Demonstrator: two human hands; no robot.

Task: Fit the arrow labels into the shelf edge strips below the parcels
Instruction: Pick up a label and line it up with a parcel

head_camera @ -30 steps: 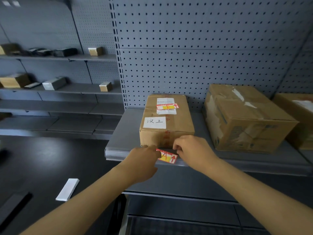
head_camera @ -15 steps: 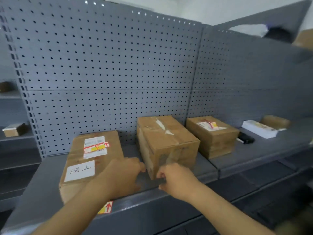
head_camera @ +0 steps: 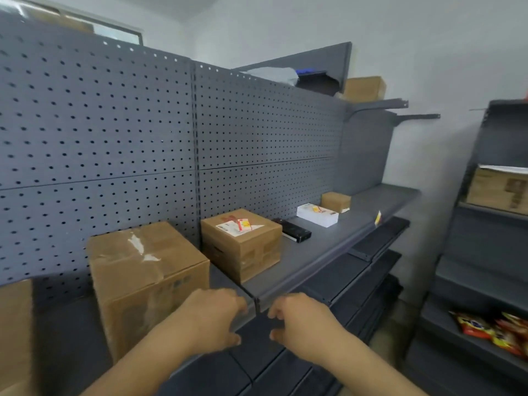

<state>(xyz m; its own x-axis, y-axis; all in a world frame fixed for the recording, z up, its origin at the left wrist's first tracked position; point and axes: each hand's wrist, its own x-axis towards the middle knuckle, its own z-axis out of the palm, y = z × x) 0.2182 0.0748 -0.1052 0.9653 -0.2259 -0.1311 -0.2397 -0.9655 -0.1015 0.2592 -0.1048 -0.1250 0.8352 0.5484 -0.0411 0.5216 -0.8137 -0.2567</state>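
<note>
My left hand (head_camera: 213, 320) and my right hand (head_camera: 300, 321) hover side by side in front of the grey shelf edge strip (head_camera: 317, 277), at the joint between two shelf sections. Both have loosely curled fingers and hold nothing. A large taped cardboard parcel (head_camera: 148, 278) stands just behind my left hand. A smaller parcel (head_camera: 243, 244) with a red-and-yellow sticker sits to its right. Far along the strip, a yellow arrow label (head_camera: 377, 218) sticks out from the edge.
Further right on the shelf lie a black flat item (head_camera: 294, 232), a white box (head_camera: 317, 215) and a small brown box (head_camera: 335, 202). Another parcel (head_camera: 14, 332) is cut off at the left. A side rack (head_camera: 485, 281) holds snack packets (head_camera: 491, 330).
Both hands let go of the arrow label under the first parcel and moved right along the shelf edge. The view swung right, so that label is now out of sight.
</note>
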